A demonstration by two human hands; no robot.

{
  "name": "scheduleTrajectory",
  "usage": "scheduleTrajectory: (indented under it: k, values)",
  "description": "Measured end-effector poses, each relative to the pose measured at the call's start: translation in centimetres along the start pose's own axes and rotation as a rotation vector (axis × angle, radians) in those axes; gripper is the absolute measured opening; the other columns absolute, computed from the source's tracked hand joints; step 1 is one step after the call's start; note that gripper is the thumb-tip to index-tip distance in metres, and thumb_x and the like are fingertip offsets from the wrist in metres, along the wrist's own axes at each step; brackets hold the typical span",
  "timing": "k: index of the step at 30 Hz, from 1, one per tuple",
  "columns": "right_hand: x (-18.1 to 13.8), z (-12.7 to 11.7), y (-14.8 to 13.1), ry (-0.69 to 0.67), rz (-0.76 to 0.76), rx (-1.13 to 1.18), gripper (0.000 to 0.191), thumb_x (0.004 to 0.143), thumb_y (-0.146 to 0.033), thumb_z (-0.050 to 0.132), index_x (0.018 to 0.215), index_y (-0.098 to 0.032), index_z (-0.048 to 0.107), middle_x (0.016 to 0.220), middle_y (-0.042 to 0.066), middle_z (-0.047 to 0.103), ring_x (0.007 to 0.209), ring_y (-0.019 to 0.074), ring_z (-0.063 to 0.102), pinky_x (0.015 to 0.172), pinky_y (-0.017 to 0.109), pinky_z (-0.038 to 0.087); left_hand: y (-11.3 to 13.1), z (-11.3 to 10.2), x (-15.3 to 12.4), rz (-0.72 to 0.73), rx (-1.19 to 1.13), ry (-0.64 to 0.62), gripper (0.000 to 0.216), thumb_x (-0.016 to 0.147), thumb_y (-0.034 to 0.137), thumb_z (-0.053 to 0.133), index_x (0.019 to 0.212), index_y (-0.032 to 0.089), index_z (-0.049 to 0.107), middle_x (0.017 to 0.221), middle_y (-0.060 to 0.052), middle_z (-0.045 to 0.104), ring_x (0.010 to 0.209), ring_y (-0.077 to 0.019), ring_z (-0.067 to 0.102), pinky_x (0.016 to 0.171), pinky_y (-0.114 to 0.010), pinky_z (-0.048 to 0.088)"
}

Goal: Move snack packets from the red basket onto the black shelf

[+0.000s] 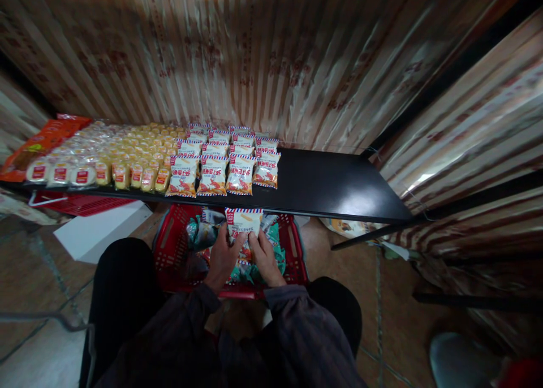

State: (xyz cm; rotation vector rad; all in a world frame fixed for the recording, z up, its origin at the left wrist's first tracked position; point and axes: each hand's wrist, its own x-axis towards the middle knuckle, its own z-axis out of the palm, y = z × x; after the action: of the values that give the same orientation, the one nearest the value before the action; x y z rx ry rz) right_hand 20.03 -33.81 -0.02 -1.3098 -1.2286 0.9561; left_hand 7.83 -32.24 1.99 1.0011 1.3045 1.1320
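Head view, looking down: both my hands are over the red basket (297, 252) between my knees. My left hand (223, 258) and right hand (265, 258) are each closed on the lower edge of one snack packet (243, 221), thumbs on top and fingers curled under, holding it just above the pile of other packets (254, 269) in the basket. The packet sits just under the front lip of the black shelf (322, 184).

Risk one, as I judge it: that lip is right over the packet, so if I lift straight up I could knock its top edge on the shelf and lose my grip. Risk two: the rows of matching packets (224, 173) stand close to the front edge, and a nudge from below or a careless slide in could tip the front ones off into the basket. The yellow wrapped cakes (123, 162) to the left are crowded too. The bags are slick and puffy; pinching only the edge could let this one slip.
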Motion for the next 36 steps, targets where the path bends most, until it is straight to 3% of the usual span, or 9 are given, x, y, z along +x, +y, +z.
scheduleTrajectory:
  k: [4, 7, 10, 23, 27, 30, 36]
  values:
    - [-0.1, -0.1, 0.0, 0.056, 0.003, -0.127, 0.039, 0.091, -0.051, 0.043, 0.107, -0.021, 0.064, 0.091, 0.004, 0.072, 0.086, 0.0223, 0.064, 0.075, 0.031, 0.05, 0.2, 0.3, -0.6, 0.004, 0.07, 0.029, 0.032, 0.074, 0.04, 0.069, 0.099, 0.021, 0.062, 0.096, -0.005, 0.069, 0.093, -0.0226, 0.063, 0.089, -0.034, 0.045]
    - [-0.2, -0.1, 0.1, 0.143, 0.04, -0.239, 0.04, 0.09, -0.053, 0.042, 0.09, -0.021, 0.065, 0.071, 0.003, 0.068, 0.066, 0.0204, 0.061, 0.059, 0.029, 0.045, 0.1, 0.5, -0.8, 0.007, 0.06, 0.037, 0.031, 0.075, 0.04, 0.068, 0.098, 0.021, 0.061, 0.097, -0.006, 0.068, 0.094, -0.0225, 0.062, 0.089, -0.033, 0.045]
    - [-0.2, -0.2, 0.4, 0.177, 0.047, -0.279, 0.041, 0.089, -0.054, 0.04, 0.083, -0.022, 0.064, 0.063, 0.003, 0.064, 0.058, 0.0198, 0.058, 0.053, 0.029, 0.04, -0.1, 0.6, -0.7, -0.007, 0.077, 0.025, 0.029, 0.078, 0.042, 0.064, 0.099, 0.023, 0.06, 0.099, -0.006, 0.068, 0.097, -0.0226, 0.061, 0.089, -0.033, 0.045]
    - [-0.1, -0.6, 0.1, 0.262, 0.075, -0.219, 0.045, 0.089, -0.059, 0.037, 0.073, -0.024, 0.061, 0.061, 0.003, 0.063, 0.056, 0.0205, 0.056, 0.053, 0.03, 0.04, 0.7, 0.8, 0.2, 0.063, 0.142, -0.069, 0.031, 0.084, 0.05, 0.054, 0.095, 0.022, 0.062, 0.09, -0.006, 0.07, 0.085, -0.0221, 0.063, 0.079, -0.032, 0.047]
    - [0.6, -1.2, 0.2, 0.18, 0.123, -0.087, 0.046, 0.088, -0.061, 0.039, 0.079, -0.023, 0.063, 0.07, 0.003, 0.067, 0.064, 0.0205, 0.06, 0.058, 0.03, 0.046, 0.8, 0.9, 0.8, 0.059, 0.15, -0.134, 0.032, 0.082, 0.046, 0.059, 0.103, 0.021, 0.061, 0.095, -0.007, 0.071, 0.086, -0.024, 0.065, 0.078, -0.034, 0.049]
    - [1.0, -1.8, -0.1, 0.103, 0.125, -0.022, 0.046, 0.088, -0.061, 0.041, 0.08, -0.022, 0.063, 0.074, 0.002, 0.067, 0.069, 0.0194, 0.06, 0.062, 0.029, 0.048, 1.1, 0.9, 1.0, 0.109, 0.235, -0.101, 0.03, 0.078, 0.043, 0.063, 0.099, 0.022, 0.063, 0.093, -0.007, 0.072, 0.087, -0.0249, 0.065, 0.08, -0.035, 0.048]
    - [1.1, -2.3, -1.0, 0.162, 0.129, 0.025, 0.047, 0.086, -0.061, 0.043, 0.081, -0.019, 0.061, 0.073, 0.002, 0.066, 0.066, 0.0178, 0.059, 0.06, 0.028, 0.048, 1.6, 1.0, 1.1, 0.176, 0.38, -0.156, 0.026, 0.081, 0.042, 0.06, 0.098, 0.023, 0.065, 0.092, -0.007, 0.072, 0.087, -0.0252, 0.065, 0.082, -0.035, 0.047]
